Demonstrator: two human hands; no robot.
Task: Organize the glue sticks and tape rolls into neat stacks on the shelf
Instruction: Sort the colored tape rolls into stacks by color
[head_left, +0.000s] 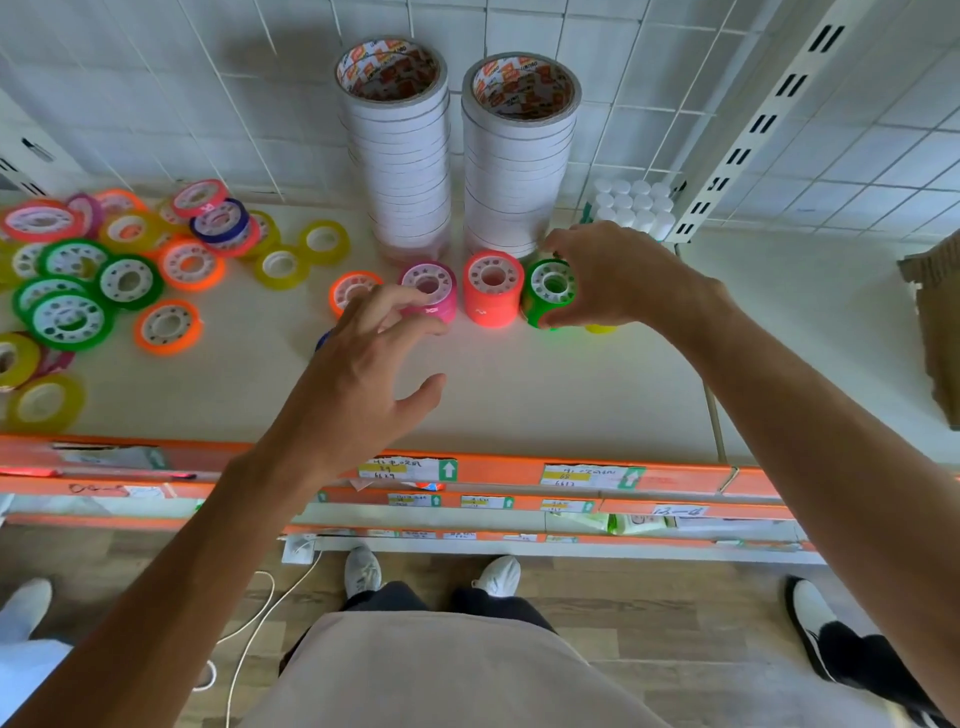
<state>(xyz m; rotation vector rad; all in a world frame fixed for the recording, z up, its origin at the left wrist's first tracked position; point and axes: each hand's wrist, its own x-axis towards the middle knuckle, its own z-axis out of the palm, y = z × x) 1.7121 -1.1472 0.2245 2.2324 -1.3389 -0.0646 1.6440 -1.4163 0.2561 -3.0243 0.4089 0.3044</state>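
Numerous loose coloured tape rolls are lying on the shelf at left. Left hand is hovering, fingers spread, holding nothing. Three short stacks are standing centre: pink stack, red stack, green stack, the last being gripped by right hand. Two white tape columns are standing behind.

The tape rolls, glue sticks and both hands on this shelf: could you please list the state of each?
Green stack: upright, gripped by right hand.
Red stack: upright, untouched.
Pink stack: upright.
Left hand: open, holding nothing.
Loose rolls: scattered, unsorted.
White stacks: tall, upright.
Glue sticks: standing, bunched.
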